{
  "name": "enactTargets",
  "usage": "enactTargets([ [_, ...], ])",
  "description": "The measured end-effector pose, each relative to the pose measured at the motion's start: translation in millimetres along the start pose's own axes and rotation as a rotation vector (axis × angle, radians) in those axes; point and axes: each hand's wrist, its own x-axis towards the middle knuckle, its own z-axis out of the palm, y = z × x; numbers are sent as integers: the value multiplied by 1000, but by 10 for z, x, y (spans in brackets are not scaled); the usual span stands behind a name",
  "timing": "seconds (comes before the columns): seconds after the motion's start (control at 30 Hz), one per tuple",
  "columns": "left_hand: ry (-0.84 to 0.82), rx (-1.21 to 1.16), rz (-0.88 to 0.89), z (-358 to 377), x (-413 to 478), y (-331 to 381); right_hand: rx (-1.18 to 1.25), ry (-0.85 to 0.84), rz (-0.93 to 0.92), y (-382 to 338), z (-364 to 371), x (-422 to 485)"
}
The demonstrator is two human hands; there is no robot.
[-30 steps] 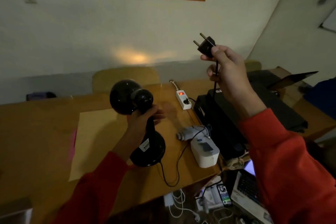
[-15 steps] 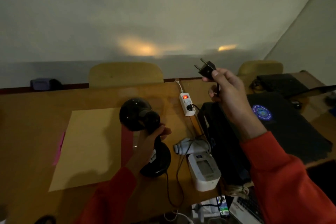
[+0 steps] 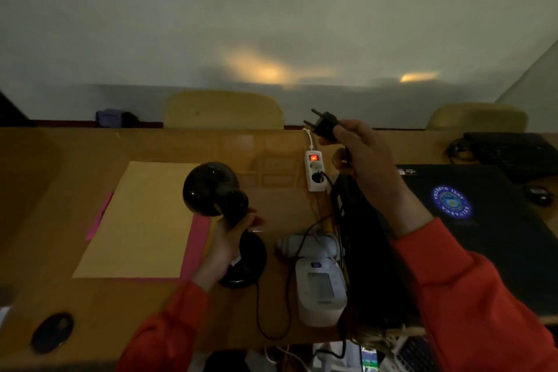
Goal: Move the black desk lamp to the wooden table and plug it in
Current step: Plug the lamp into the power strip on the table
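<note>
The black desk lamp [image 3: 211, 190] stands on the wooden table [image 3: 60, 154], its round base [image 3: 246, 263] resting on the surface and its dome head pointing left. My left hand [image 3: 229, 238] is wrapped around its neck. My right hand [image 3: 362, 157] holds the lamp's black two-pin plug [image 3: 324, 125] up in the air, pins pointing left, just above and behind a white power strip [image 3: 315, 170]. The strip's red switch glows, one socket is taken by a black plug and the socket near the switch is free. The lamp's cord [image 3: 265, 320] loops off the front of the table.
A tan envelope [image 3: 142, 220] on pink paper lies left of the lamp. A white device [image 3: 320, 287] and a black box [image 3: 365, 251] sit right of the base. A dark laptop [image 3: 483, 220] fills the right side. Two chairs [image 3: 223, 110] stand behind the table. A dark round object [image 3: 52, 332] lies front left.
My right hand has come down with the plug from high in the air to just above the power strip. The lamp now stands more upright on the table. The camera has tilted downward.
</note>
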Motion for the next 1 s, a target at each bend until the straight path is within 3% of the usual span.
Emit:
enactTargets([
  [0.1,-55,169,30,-31,-74,29,20,-31,-15,55,-79,-1],
  [0.17,-95,452,28,-47,-141,29,9,-40,-8,65,-128,11],
  [0.23,-71,774,34,-73,-242,-22,4,-41,11,54,-164,-7],
  [0.3,12,919,67,-64,-396,-97,-2,-41,18,43,-197,-14],
  [0.43,162,1012,119,139,-693,-128,-84,-30,12,56,-293,20],
  [0.6,-2,945,314,489,-705,-39,-161,19,60,202,-408,90],
  [0.77,-126,980,310,715,-271,12,-233,28,124,386,-531,230],
  [1.0,-118,1251,430,885,361,-227,-381,18,167,732,-662,586],
])
